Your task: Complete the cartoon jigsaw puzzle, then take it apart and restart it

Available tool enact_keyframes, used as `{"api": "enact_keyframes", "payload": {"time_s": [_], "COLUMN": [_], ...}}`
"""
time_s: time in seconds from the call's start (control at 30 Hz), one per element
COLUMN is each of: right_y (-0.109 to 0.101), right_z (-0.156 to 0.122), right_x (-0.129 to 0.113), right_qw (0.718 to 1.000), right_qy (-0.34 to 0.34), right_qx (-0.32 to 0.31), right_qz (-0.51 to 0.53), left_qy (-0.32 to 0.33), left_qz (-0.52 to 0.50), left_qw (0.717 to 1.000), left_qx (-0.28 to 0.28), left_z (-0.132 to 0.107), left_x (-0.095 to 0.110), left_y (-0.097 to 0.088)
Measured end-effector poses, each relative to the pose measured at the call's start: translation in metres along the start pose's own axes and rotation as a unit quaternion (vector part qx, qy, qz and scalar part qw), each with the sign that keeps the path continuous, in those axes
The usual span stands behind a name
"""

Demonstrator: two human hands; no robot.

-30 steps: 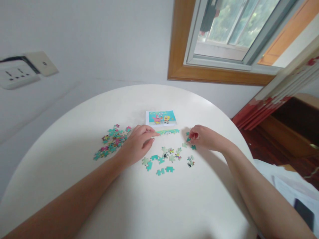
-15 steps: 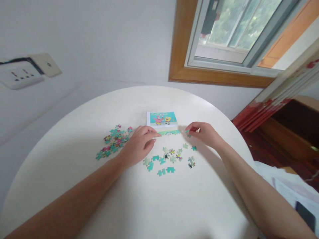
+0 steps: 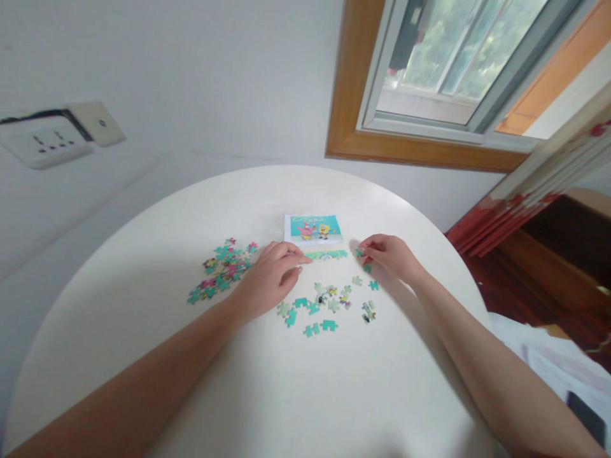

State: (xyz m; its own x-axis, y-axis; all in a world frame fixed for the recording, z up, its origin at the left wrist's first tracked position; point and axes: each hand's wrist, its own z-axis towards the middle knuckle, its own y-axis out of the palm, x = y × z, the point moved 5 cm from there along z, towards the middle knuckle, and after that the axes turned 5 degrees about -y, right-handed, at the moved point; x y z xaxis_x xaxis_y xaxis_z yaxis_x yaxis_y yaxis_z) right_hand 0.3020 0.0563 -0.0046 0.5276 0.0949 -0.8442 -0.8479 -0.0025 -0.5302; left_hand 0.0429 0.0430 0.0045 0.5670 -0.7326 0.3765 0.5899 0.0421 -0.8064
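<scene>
A strip of joined puzzle pieces point(image 3: 329, 255) lies just below the picture card point(image 3: 315, 229), which shows cartoon figures on a turquoise ground. My left hand point(image 3: 274, 277) rests on the table with fingers stretched and thumb apart, its fingertips touching the strip's left end. To the right of the strip, my right hand point(image 3: 389, 254) pinches a small turquoise puzzle piece point(image 3: 359, 252) between thumb and fingers. Below that hand lie loose turquoise pieces point(image 3: 373, 285). Several pale green and turquoise pieces point(image 3: 312, 308) are scattered nearer to me.
A heap of mixed puzzle pieces point(image 3: 222, 270) lies left of my left hand. The round white table point(image 3: 286, 394) stands against the wall, under a wood-framed window point(image 3: 420, 147). Papers point(image 3: 539, 356) and a dark phone-like object point(image 3: 586, 416) are at the lower right.
My right thumb and fingers have closed together more around the turquoise piece. Another small piece now shows below them. My left hand stays at the strip; the view shifted slightly.
</scene>
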Motion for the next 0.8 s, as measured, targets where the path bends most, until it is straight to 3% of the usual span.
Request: {"api": "enact_keyframes", "payload": {"time_s": [0.2, 0.57, 0.8], "right_y": [0.005, 0.012, 0.011], "right_z": [0.004, 0.006, 0.005], "right_x": [-0.005, -0.004, -0.01], "right_qw": [0.994, 0.99, 0.975], "right_qy": [-0.03, -0.04, -0.082], "right_qx": [0.048, 0.046, 0.069], "right_qz": [-0.092, -0.127, -0.194], "left_qy": [-0.004, -0.001, -0.006], "left_qz": [-0.002, 0.002, -0.002], "left_qw": [1.0, 1.0, 1.0], "left_qx": [-0.001, -0.003, -0.003], "left_z": [0.0, 0.0, 0.0], "left_x": [0.0, 0.0, 0.0], "left_y": [0.0, 0.001, 0.001]}}
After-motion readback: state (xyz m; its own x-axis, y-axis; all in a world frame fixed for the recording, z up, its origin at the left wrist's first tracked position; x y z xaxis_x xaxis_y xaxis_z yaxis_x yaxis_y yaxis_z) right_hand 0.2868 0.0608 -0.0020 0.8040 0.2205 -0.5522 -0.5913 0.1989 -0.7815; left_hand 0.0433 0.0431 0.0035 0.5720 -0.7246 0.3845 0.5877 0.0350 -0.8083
